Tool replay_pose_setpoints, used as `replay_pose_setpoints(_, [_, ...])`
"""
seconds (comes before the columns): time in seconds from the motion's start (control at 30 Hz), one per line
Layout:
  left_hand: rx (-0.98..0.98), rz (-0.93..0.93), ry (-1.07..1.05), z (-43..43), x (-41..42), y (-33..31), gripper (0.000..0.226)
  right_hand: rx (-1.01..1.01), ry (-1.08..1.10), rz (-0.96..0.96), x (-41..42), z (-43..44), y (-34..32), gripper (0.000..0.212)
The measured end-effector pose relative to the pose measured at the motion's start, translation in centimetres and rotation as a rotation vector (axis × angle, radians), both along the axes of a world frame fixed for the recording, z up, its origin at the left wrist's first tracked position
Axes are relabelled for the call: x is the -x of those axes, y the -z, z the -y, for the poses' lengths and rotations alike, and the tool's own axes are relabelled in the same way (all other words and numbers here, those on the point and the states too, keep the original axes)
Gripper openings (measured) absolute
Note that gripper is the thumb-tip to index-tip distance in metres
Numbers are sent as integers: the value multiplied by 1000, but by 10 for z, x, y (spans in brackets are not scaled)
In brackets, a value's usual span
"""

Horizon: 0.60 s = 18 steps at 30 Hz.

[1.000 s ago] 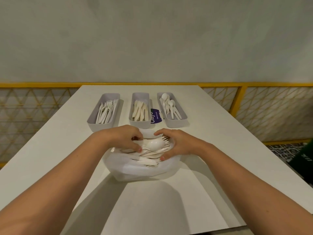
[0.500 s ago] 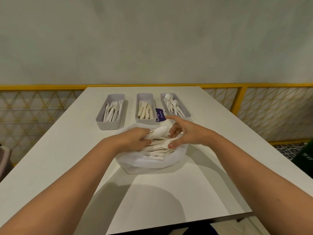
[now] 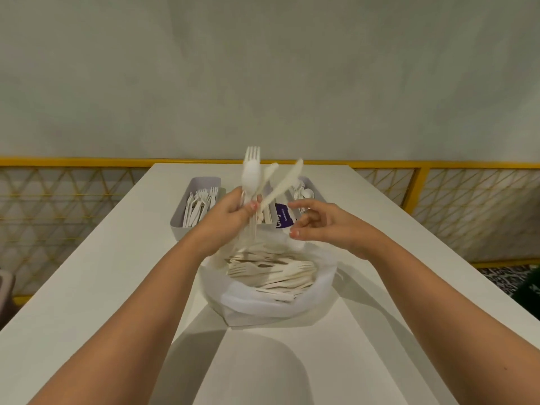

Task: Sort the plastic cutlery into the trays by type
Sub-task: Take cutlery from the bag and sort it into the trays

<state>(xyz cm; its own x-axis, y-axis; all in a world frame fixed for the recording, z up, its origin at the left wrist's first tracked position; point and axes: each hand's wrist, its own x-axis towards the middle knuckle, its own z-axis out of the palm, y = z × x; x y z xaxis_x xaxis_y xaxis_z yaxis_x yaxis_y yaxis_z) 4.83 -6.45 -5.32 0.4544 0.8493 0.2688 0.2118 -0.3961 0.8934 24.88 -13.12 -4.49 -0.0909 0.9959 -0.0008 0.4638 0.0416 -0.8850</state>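
Left hand (image 3: 226,216) now raised, gripping cutlery bunch (image 3: 257,182) fanning above fist

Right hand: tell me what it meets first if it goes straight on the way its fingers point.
Probably the knife slanting out of the bundle the left hand grips: the right hand points left toward it, though depth is unclear.

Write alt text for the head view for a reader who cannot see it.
The left hand holds a mixed bunch of white cutlery above an open plastic bag of more cutlery on a white table. The right hand hovers beside it, holding nothing. Behind, the leftmost tray holds forks.
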Motion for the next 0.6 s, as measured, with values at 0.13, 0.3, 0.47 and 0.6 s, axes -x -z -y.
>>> replay_pose_setpoints(0.13, [293,384,3,-14,3,-9,16,-39,-17,-7,13,-12,-2,38])
replay_pose_setpoints(0.3, [462,602,43,-26,14,-19,19,-113,13,-23,40,-32,-9,12])
replay_pose_setpoints(0.47, [467,618,35,-43,24,-26,21,-241,108,-72,68,-56,-30,19])
replay_pose_setpoints(0.6, [393,554,17,-54,27,-36,20,-342,141,-81,92,-73,-41,16])
